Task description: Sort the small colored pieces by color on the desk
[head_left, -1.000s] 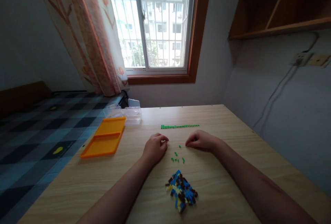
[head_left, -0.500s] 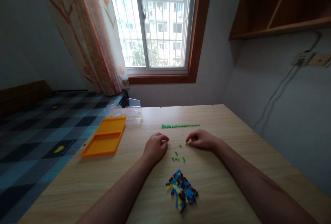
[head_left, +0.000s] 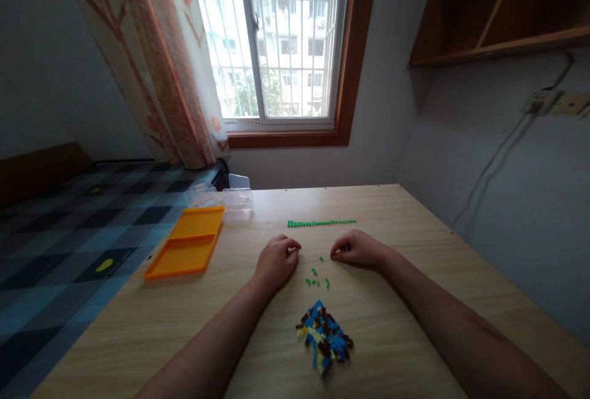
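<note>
My right hand (head_left: 357, 248) rests on the table with thumb and forefinger closed on a small green building brick (head_left: 332, 258), mostly covered by the fingertips. My left hand (head_left: 278, 260) lies to the left, fingers loosely curled and a gap between thumb and forefinger, with nothing visible in it. Between and below the hands, several loose green bricks (head_left: 314, 272) are scattered. Beyond the hands runs a long row of green bricks (head_left: 318, 224), with taller pieces at its left end. Nearer to me is a heap of blue, brown and yellow bricks (head_left: 325, 337).
An orange two-part tray (head_left: 187, 256) lies on the left of the wooden table (head_left: 396, 325). Clear plastic boxes (head_left: 237, 204) stand behind it at the table's far edge. A bed (head_left: 92, 221) adjoins on the left, and a wooden shelf (head_left: 502, 48) hangs at upper right.
My right fingertips have shifted slightly left and closed over the small green brick. The left hand, the row and the heap look the same.
</note>
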`<state>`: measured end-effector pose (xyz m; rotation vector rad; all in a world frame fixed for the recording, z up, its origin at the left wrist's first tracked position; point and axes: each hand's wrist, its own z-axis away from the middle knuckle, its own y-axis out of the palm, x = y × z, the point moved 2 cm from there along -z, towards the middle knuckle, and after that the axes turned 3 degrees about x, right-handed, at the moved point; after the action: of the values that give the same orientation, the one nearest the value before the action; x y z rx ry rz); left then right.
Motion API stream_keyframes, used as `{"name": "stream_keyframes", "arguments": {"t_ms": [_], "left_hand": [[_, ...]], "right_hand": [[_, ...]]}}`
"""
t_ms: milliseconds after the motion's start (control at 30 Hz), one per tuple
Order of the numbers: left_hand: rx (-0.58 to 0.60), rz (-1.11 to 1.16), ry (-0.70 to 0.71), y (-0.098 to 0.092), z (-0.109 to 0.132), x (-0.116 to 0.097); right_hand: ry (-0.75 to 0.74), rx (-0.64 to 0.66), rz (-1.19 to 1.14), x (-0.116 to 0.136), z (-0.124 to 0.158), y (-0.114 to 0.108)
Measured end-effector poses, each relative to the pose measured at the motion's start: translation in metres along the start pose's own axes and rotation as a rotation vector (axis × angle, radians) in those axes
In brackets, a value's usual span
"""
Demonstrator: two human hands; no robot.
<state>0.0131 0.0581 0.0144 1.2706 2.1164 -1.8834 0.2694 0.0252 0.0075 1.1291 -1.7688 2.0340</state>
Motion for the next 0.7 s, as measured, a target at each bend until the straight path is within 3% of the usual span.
{"name": "stream_keyframes", "arguments": {"t_ms": [133,233,333,467,600,700], "left_hand": [[0.0,-0.004,0.001,0.0,0.0,0.0],[0.0,-0.001,-0.002,-0.001,0.0,0.0],[0.003,0.004,-0.008,-0.002,0.0,0.0],[0.007,0.004,-0.007,-0.002,0.0,0.0],[0.007,0.004,-0.01,-0.002,0.0,0.0],[0.01,0.006,-0.013,-0.002,-0.001,0.0]], "right_hand": [[-0.019,-0.016,0.013,-0.002,-0.001,0.005],[-0.04,-0.116,0.003,-0.005,-0.003,-0.003],[-0.016,-0.377,0.001,-0.015,-0.003,-0.027],[0.132,-0.73,0.041,-0.043,0.006,-0.059],[0.42,-0.737,0.224,-0.074,0.019,-0.063],[0.507,-0.68,0.277,-0.084,0.024,-0.057]]}}
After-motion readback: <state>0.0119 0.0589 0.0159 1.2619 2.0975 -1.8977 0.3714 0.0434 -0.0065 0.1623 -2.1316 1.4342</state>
